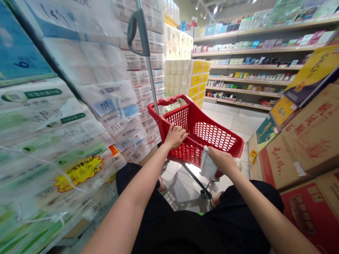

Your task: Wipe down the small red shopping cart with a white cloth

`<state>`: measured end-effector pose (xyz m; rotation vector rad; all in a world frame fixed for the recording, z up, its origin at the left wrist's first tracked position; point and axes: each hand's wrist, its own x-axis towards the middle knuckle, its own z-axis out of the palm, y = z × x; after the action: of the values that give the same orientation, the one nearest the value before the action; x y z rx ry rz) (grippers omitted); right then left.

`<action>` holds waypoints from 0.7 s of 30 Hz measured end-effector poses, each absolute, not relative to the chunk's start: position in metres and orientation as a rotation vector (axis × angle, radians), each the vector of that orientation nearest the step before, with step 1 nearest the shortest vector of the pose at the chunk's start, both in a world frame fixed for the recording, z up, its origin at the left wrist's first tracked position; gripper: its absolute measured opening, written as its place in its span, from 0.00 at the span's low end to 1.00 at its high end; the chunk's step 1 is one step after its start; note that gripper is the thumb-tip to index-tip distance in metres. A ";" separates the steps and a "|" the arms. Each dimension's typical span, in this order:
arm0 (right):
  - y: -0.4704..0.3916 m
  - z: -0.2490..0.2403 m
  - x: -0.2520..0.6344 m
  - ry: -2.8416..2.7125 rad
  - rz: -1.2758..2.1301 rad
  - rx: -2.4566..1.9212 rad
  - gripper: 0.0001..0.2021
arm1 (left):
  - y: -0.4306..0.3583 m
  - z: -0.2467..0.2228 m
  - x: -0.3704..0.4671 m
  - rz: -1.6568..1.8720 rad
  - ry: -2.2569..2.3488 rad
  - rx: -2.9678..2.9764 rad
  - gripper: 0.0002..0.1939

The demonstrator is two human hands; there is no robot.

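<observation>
A red plastic shopping cart (pixel 214 135) with perforated sides stands at an angle in front of me, a tall grey handle (pixel 143 31) rising from its left end. My left hand (pixel 174 137) grips the near top rim, its fingers curled over the edge. Farther right along that side, my right hand (pixel 221 160) is closed on a white cloth (pixel 208 165), which hangs against the outside of the basket. The fingertips of this hand are partly hidden by the cloth. Under the basket show a grey leg and a black wheel (pixel 205 193).
Stacked tissue packs (pixel 111 102) rise close on my left, with a yellow price sign (pixel 79 173) on them. Cardboard boxes (pixel 307 137) are piled on the right. Behind the cart are more yellow-and-white packs (pixel 185 77) and shelves (pixel 254 67) of goods. Pale floor tiles (pixel 225 120) lie between.
</observation>
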<state>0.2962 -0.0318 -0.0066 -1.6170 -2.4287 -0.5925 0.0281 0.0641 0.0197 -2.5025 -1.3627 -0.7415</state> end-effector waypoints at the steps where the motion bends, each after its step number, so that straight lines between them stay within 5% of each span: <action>1: -0.038 -0.012 0.310 -2.404 -0.620 -1.582 0.16 | 0.066 0.019 0.028 -0.745 -1.361 -2.506 0.16; 9: -0.060 -0.030 0.353 -2.263 -0.727 -1.411 0.15 | 0.063 0.019 0.033 -0.705 -1.341 -2.491 0.19; 21: -0.012 0.008 0.238 -2.376 -0.691 -1.649 0.10 | 0.047 0.023 0.045 -0.638 -1.344 -2.420 0.22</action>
<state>0.2380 -0.0120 0.0082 -1.6486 -2.3764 -0.6913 0.0454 0.0467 0.0229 -2.4196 -1.3442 -0.6384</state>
